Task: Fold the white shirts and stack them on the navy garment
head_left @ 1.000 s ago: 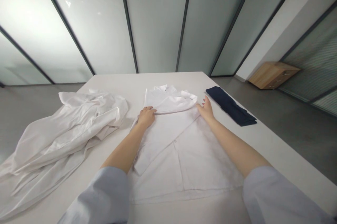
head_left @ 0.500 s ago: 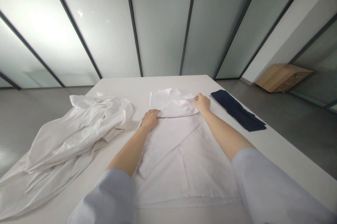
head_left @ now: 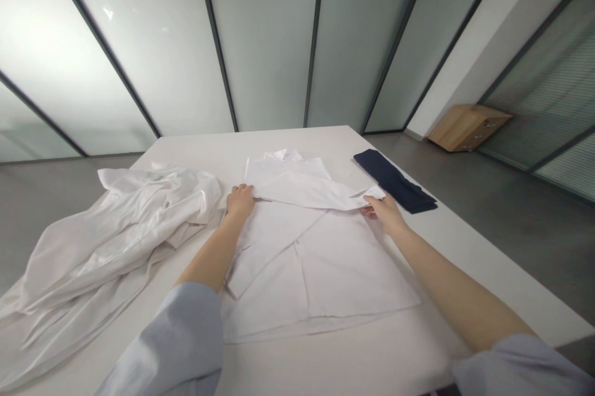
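Shirt (head_left: 320, 272) lengthwise outward, collar (head_left: 279, 155) apparently farthest

A white table (head_left: 288, 371) bears rumpled white fabric (head_left: 125, 228), a white shirt (head_left: 348, 269) and folded navy cloth (head_left: 395, 180).

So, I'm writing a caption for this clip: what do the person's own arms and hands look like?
The left sleeve and right sleeve are loose, pale blue-grey cloth, leaving the forearms bare. The left hand and right hand wear no gloves. Any rings or nail polish on the fingers are too small to tell.
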A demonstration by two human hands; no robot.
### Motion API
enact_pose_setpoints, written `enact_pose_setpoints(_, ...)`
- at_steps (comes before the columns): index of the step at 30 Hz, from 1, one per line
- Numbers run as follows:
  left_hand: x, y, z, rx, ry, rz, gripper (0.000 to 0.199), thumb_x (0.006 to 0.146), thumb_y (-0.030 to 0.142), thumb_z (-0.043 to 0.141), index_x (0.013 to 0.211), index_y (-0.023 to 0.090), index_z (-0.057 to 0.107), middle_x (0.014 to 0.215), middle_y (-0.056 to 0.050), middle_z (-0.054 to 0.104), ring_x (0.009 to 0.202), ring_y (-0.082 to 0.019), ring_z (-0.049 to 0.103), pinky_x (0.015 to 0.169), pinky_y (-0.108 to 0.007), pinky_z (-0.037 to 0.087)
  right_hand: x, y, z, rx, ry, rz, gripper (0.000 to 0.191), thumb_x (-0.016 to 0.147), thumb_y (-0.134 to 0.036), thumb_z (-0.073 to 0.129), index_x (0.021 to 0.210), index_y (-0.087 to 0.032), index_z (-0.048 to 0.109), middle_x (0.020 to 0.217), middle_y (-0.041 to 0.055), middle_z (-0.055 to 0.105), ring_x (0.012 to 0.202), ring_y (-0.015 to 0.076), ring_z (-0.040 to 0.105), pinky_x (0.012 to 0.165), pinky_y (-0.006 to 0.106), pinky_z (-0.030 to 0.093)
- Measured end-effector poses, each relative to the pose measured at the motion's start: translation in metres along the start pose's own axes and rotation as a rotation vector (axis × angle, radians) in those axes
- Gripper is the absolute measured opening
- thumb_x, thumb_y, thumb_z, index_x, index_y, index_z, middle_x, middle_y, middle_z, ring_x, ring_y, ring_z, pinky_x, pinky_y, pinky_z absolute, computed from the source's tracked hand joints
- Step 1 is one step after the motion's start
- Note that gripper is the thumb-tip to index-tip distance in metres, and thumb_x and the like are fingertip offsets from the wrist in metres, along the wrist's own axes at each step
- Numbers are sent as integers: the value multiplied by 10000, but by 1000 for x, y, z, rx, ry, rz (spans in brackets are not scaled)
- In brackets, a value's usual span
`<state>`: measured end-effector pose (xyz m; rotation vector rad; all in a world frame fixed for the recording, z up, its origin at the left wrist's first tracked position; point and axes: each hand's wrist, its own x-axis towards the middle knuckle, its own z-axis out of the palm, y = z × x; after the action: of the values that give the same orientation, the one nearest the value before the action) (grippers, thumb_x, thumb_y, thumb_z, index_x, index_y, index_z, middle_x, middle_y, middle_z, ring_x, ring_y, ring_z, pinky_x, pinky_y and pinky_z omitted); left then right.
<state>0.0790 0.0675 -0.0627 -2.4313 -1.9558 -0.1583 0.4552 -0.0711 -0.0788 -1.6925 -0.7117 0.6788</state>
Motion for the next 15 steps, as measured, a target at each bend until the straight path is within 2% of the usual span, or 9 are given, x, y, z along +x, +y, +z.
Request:
enact_pose_setpoints(2,5,-4,-4,43,-19,10,428,876,96,362,1187,236,620,1255,-122,588,1173,-284,515,852,-375,486,6,3,-5,-2,71,-58,622,668,-295,641,1275,-208,537,956,87,689,676,207,652,510,291,520)
enact_pose_setpoints(4,11,-11,-8,67,-37,2,411,884,104,349,1158,217,633,1211,-146,600,1148,-286,549,853,-389,491,11,2,-6,-38,84,-128,691,658,-284,616,1335,-201,510,1007,89,683,764,224,653,605,317,538)
enact_pose_setpoints(6,18,-19,-11,49,-44,-54,401,894,126,344,1171,203,623,1190,-165,608,1107,-292,588,848,-413,495,8,0,-4,-61,47,-189,597,645,-296,597,1230,-182,606,950,77,687,772,226,639,642,324,527)
enact_pose_setpoints(8,25,-29,-14,3,-39,-142,391,896,146,354,1192,191,605,1197,-178,615,1088,-298,610,847,-422,496,-4,-4,1,-26,-7,-240,435,650,-329,585,1044,-178,688,856,56,688,741,215,625,639,313,506)
enact_pose_setpoints(11,34,-47,-15,-64,-35,-230,365,874,172,414,1186,153,604,1202,-201,625,1123,-319,598,875,-420,485,-36,-8,5,-26,-165,-289,299,692,-393,582,861,-183,713,752,34,682,697,194,605,624,293,474)
enact_pose_setpoints(13,38,-59,-14,-150,-30,-250,401,834,196,501,1221,141,586,1206,-203,629,1142,-324,590,894,-410,480,-56,-8,3,-110,-353,-278,305,704,-438,594,820,-183,715,704,29,676,653,183,596,600,286,461)
enact_pose_setpoints(15,42,-70,-14,-314,-29,-236,532,769,208,594,1295,157,539,1218,-178,633,1098,-296,619,878,-373,494,-68,-7,-2,-203,-525,-239,347,720,-481,596,837,-176,712,616,15,647,572,169,575,551,277,444)
